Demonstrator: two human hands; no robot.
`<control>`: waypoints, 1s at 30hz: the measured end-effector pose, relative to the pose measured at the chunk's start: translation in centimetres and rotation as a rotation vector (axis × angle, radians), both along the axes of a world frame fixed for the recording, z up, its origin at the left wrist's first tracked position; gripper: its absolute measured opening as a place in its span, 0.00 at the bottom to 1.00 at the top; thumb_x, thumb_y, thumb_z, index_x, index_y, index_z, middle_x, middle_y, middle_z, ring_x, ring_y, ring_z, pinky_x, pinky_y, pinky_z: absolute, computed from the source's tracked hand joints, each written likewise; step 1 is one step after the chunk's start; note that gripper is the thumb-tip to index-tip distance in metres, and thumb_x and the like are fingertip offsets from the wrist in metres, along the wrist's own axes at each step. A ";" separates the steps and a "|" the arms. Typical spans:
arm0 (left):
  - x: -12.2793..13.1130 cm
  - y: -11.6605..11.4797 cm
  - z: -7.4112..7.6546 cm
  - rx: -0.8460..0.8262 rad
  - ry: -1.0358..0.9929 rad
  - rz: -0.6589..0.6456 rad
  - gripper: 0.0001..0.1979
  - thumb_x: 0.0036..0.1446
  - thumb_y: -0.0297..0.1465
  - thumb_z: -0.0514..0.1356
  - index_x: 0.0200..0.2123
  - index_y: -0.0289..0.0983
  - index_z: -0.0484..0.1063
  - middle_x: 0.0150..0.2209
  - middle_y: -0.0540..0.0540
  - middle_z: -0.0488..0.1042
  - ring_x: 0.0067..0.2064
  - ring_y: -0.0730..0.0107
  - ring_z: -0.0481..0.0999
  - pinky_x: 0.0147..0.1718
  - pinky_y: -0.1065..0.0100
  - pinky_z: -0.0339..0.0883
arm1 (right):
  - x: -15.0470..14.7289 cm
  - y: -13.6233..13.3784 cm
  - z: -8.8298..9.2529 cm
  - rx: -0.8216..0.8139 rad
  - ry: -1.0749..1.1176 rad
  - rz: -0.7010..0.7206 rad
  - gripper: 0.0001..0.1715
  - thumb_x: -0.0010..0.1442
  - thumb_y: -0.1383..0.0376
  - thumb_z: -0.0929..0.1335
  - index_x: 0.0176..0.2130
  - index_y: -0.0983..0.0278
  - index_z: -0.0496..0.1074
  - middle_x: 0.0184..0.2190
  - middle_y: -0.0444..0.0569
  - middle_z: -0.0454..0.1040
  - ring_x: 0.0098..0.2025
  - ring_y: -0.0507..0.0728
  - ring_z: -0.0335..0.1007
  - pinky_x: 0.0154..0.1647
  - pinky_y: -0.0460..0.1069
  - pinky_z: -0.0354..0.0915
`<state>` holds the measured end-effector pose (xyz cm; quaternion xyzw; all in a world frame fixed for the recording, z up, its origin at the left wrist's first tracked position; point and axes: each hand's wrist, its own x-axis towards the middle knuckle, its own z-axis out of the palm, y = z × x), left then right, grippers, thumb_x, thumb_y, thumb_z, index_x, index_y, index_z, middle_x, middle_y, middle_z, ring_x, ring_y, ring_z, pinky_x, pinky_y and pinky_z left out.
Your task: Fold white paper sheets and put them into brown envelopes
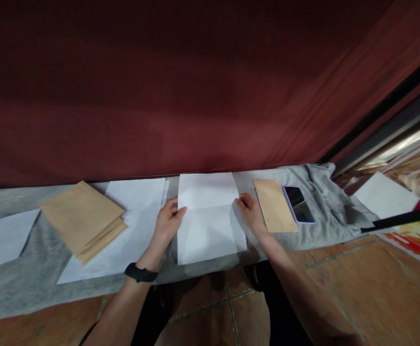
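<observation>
A white sheet of paper (210,216) lies in front of me on the grey cloth (32,283), with a crease across its middle. My left hand (168,222) rests at the sheet's left edge, thumb on the paper at the crease, fingers curled at the edge. A black band sits on that wrist. My right hand (250,211) pinches the sheet's right edge at the same crease line.
A stack of brown envelopes (83,218) lies on more white sheets (137,202) to the left. One brown envelope (275,204) and a phone (298,204) lie to the right. A dark red curtain (195,86) hangs behind. Tiled floor shows below.
</observation>
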<state>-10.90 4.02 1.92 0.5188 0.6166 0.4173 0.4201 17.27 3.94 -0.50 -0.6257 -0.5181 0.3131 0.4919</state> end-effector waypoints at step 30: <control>5.8 -2.0 -4.8 0.253 1.001 -0.249 0.36 0.72 0.45 0.48 0.74 0.28 0.54 0.75 0.30 0.51 0.77 0.49 0.49 0.74 0.47 0.41 | -5.5 -2.1 -2.8 0.034 -0.934 0.275 0.32 0.75 0.61 0.58 0.73 0.69 0.57 0.74 0.60 0.55 0.76 0.65 0.51 0.75 0.64 0.47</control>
